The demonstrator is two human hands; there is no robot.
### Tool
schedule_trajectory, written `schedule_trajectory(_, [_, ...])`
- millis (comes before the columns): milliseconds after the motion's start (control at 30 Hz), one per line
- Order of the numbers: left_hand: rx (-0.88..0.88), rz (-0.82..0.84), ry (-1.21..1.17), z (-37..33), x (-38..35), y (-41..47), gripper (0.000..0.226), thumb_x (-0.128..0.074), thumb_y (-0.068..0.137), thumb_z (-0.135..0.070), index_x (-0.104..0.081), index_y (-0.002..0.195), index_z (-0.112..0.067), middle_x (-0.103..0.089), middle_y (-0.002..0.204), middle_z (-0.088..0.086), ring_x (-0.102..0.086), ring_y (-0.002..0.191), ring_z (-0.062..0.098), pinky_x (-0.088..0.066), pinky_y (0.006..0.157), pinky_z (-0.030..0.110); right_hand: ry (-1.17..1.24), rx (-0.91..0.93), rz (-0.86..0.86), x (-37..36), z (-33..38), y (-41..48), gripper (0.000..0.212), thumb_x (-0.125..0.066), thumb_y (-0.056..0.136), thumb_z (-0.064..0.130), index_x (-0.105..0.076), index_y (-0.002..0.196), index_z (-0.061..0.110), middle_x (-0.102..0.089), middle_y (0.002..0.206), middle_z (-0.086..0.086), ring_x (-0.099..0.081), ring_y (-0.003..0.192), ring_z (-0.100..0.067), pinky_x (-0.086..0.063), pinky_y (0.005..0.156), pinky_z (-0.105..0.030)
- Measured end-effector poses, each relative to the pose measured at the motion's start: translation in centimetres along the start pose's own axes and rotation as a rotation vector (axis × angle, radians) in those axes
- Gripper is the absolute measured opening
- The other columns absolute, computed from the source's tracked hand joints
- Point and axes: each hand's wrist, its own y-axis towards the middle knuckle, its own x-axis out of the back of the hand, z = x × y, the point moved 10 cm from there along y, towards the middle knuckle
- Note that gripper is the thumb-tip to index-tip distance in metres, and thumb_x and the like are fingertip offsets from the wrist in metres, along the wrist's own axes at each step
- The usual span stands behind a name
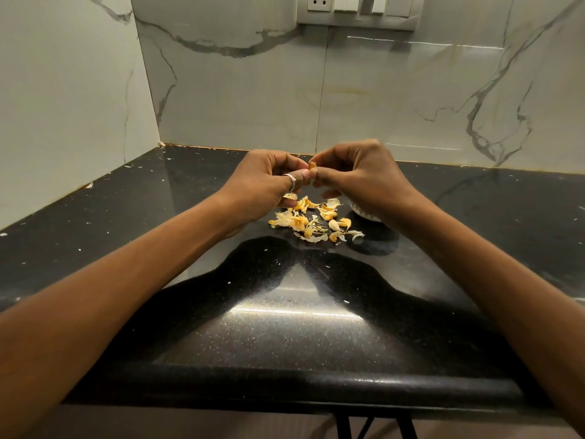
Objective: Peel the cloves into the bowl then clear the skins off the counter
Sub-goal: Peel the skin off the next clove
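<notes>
A small yellowish garlic clove (312, 166) is pinched between both hands above the black counter (285, 327). My left hand (269, 182), with a ring on the thumb, holds it from the left. My right hand (357, 175) pinches it from the right with thumb and fingertips. Under the hands lies a loose pile of cloves and papery skins (311, 221). A white bowl (364, 213) stands on the counter just right of the pile, mostly hidden behind my right wrist.
Marble-patterned walls (247, 99) close off the counter at the back and left. A switch panel (359, 11) is mounted high on the back wall. Tiny white skin flecks (88, 185) dot the counter. The rounded front edge (285, 380) is near me.
</notes>
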Motion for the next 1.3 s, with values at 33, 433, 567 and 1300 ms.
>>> schedule_trajectory(33, [-0.003,-0.003,0.002,0.0,0.0,0.0,0.013,-0.067,0.093,-0.013,-0.071,0.105,-0.011,-0.070,0.100,0.008,-0.066,0.083,0.011,-0.057,0.064,0.021,0.001,-0.001,0.006,-0.1,0.0,0.0,0.017,-0.072,0.090,0.014,-0.072,0.106,0.009,-0.075,0.093,-0.006,-0.075,0.080,-0.015,-0.061,0.069,-0.026])
schedule_trajectory(433, [-0.091,-0.097,0.129,-0.7,1.1,0.1,0.020,-0.055,0.100,-0.012,-0.073,0.097,-0.020,-0.073,0.097,0.006,-0.070,0.092,0.020,-0.062,0.069,0.032,0.129,-0.063,-0.044,0.1,-0.7,-0.1,0.010,-0.074,0.088,0.008,-0.070,0.095,0.003,-0.075,0.089,-0.013,-0.075,0.080,-0.019,-0.062,0.070,-0.030])
schedule_trajectory(567, [-0.152,-0.185,0.197,-1.4,2.0,0.0,0.014,-0.060,0.099,-0.014,-0.074,0.096,-0.017,-0.075,0.088,-0.001,-0.072,0.085,0.017,-0.063,0.070,0.035,0.123,-0.050,-0.065,0.3,-0.4,-0.3,0.012,-0.075,0.087,0.006,-0.067,0.092,0.000,-0.074,0.086,-0.016,-0.076,0.077,-0.020,-0.063,0.069,-0.033])
schedule_trajectory(1300, [-0.187,-0.132,0.194,-1.6,1.3,-0.1,0.013,-0.074,0.090,-0.021,-0.074,0.100,-0.013,-0.070,0.087,0.005,-0.065,0.064,0.009,-0.057,0.054,0.030,-0.114,0.069,-0.082,0.4,0.5,-0.2,0.015,-0.078,0.084,0.013,-0.071,0.094,0.006,-0.073,0.076,-0.005,-0.073,0.065,-0.012,-0.063,0.064,-0.036])
